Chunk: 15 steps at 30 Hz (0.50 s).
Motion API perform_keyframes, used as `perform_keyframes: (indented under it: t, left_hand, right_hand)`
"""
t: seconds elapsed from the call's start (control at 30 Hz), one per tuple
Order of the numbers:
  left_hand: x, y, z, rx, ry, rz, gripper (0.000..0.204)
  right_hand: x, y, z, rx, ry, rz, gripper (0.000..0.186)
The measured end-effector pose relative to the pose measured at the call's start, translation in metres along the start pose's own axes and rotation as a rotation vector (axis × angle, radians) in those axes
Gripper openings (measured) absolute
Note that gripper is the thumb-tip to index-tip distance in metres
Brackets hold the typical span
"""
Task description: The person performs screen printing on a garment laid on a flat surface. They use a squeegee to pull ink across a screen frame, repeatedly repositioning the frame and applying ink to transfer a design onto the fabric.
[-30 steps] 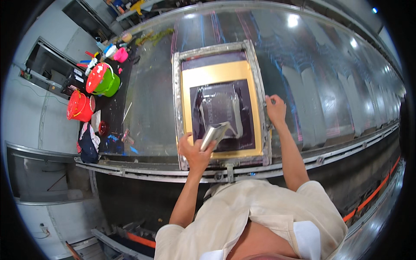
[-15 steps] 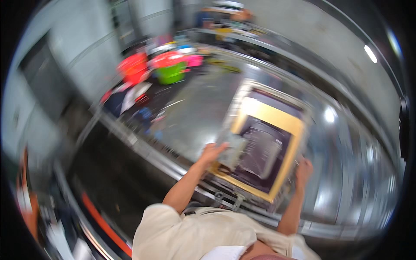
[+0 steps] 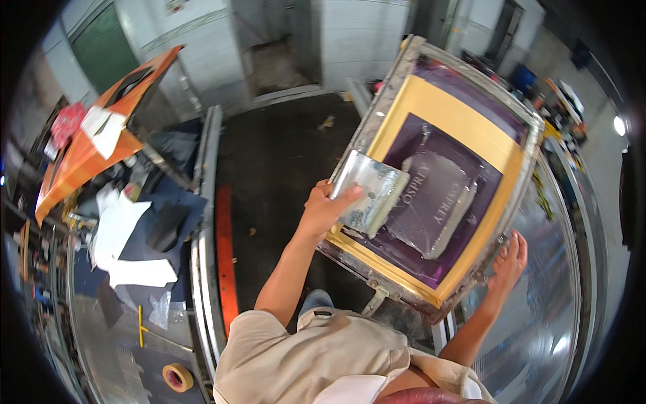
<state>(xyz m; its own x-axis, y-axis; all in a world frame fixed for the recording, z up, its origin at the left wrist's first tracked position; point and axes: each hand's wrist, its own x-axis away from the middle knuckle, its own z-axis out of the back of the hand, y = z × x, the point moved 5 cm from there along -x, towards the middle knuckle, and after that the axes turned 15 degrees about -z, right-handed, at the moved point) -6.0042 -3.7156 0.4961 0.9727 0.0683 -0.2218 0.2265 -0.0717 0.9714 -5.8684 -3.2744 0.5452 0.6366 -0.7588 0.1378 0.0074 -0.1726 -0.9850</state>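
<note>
A screen printing frame is tilted in front of me, its purple mesh bordered with yellow tape and grey ink pooled in the middle. A short squeegee with a shiny metal holder lies across its left side. My left hand is closed on the squeegee at the frame's left rim, thumb on top; its other fingers are partly hidden, so whether they also grip the rim cannot be told. At the frame's lower right edge, my right hand has bent fingers against the rim, appearing to hold it.
Left, a long table carries white and dark cut pieces, a yellow-handled rod and a tape roll. An orange panel slants above it. A dark aisle runs between it and the metal-topped table at right.
My view has swung left, bringing the aisle and left table into sight. The frame, over the metal table before, now overhangs the aisle, with both hands still at its sides.
</note>
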Motion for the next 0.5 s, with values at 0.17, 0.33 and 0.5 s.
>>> perform_keyframes:
  t: [0.17, 0.33, 0.5]
  left_hand:
    - [-0.034, -0.027, 0.113, 0.026, 0.164, 0.161, 0.047]
    - [-0.127, -0.038, 0.199, -0.018, 0.411, 0.137, 0.033]
    - [-0.160, -0.109, 0.138, -0.031, 0.647, 0.269, 0.034]
  right_hand:
    - [-0.040, 0.058, -0.201, 0.132, -0.286, -0.167, 0.023]
    - [-0.078, 0.104, -0.397, 0.241, -0.375, -0.070, 0.021]
    - [-0.203, 0.192, -0.452, 0.341, -0.461, -0.077, 0.021]
